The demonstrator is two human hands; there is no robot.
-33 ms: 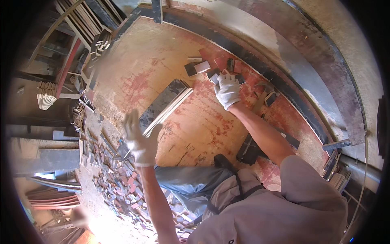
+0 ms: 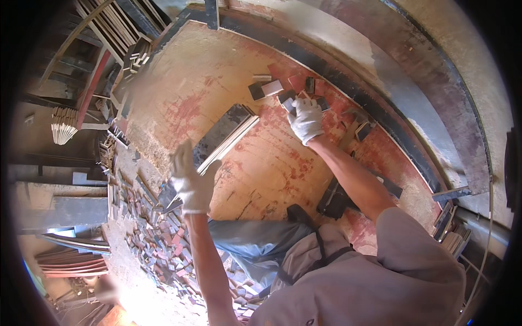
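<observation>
currently, the two gloved hands are working well apart: the left hand is spreading its fingers with the thumb held away, while the right hand is bending its fingers down over a small dark block. the right fingers are appearing to touch that block, but i cannot tell whether they are gripping it. the left hand is hovering near the lower end of a stack of dark boards, contact being impossible to tell, and a dark flat piece is showing just beside its wrist side. compared with the earlier frame, the left hand is sitting slightly higher in the view, while the right hand is keeping nearly the same pose and the stack and blocks are keeping their arrangement. the dark block is lying among other small pieces, including a pale block, on a red-stained work surface, which a dark rim is bordering on the far side. farther out, a heap of small pieces is covering the ground at the lower left, and an open rack is standing at the upper left, long strips leaning beside it.
</observation>
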